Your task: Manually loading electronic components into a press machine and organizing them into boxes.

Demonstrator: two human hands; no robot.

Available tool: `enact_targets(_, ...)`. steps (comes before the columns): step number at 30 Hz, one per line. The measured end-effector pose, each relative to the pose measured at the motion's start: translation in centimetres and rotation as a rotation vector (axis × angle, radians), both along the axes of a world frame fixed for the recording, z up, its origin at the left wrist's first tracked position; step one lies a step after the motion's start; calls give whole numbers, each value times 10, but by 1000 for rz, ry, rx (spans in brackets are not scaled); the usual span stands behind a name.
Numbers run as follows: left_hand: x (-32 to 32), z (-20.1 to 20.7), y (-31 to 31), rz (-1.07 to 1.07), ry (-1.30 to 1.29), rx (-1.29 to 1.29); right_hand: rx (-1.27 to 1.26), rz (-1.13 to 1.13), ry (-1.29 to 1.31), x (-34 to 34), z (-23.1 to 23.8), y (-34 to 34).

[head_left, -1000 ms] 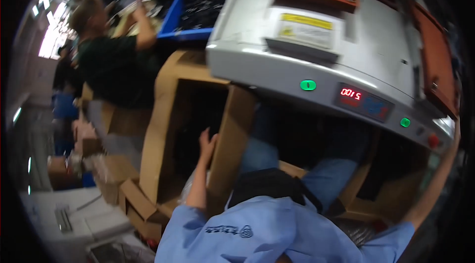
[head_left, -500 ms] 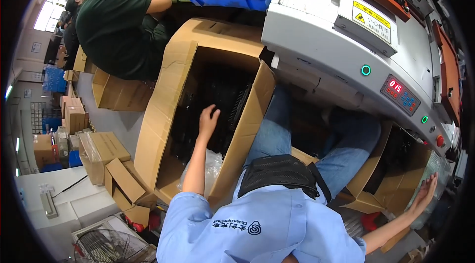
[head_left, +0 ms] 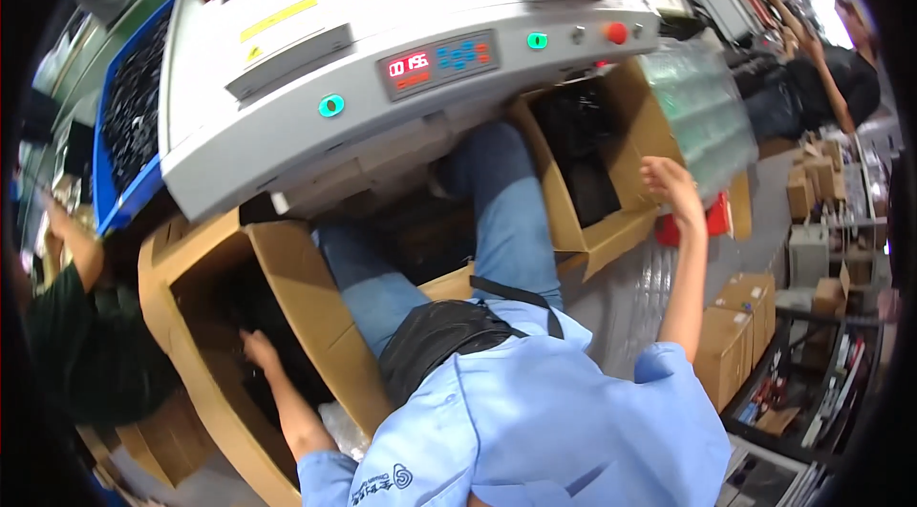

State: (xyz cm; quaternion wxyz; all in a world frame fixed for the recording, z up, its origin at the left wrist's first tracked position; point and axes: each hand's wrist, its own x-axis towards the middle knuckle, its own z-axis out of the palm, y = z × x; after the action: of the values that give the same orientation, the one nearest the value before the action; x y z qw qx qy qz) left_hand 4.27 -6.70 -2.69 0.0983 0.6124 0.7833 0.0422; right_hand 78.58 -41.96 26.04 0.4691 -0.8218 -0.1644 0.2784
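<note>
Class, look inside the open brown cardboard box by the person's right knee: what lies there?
The open brown box holds black items, partly glossy, too dark to identify. Whatever lies beneath them is covered.

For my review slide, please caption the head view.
Left hand in an open cardboard box, right hand near another box, a white machine ahead.

Up the bare forearm from my left hand (head_left: 260,348) begins the short sleeve (head_left: 325,474) of my light-blue woven work shirt (head_left: 564,421); its matching sleeve ends well back from my right hand (head_left: 671,184). A dark round swirl emblem (head_left: 402,476) with small lettering marks the chest on my left hand's side. Between my hands sit a black fabric waist pouch (head_left: 439,345), its narrow black strap (head_left: 516,291) and faded blue denim jeans (head_left: 511,192).
</note>
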Motion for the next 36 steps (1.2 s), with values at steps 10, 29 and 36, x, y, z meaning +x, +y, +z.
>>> enact_targets(10,91,211,-63,-118,-220,637,-367,4,-678,21,-139,-10)
enact_targets(29,336,232,-64,-51,-1536,-395,-583,294,-790,69,-129,129)
enact_targets(36,324,221,-61,-38,-1561,-438,-479,12,-767,47,-102,112)
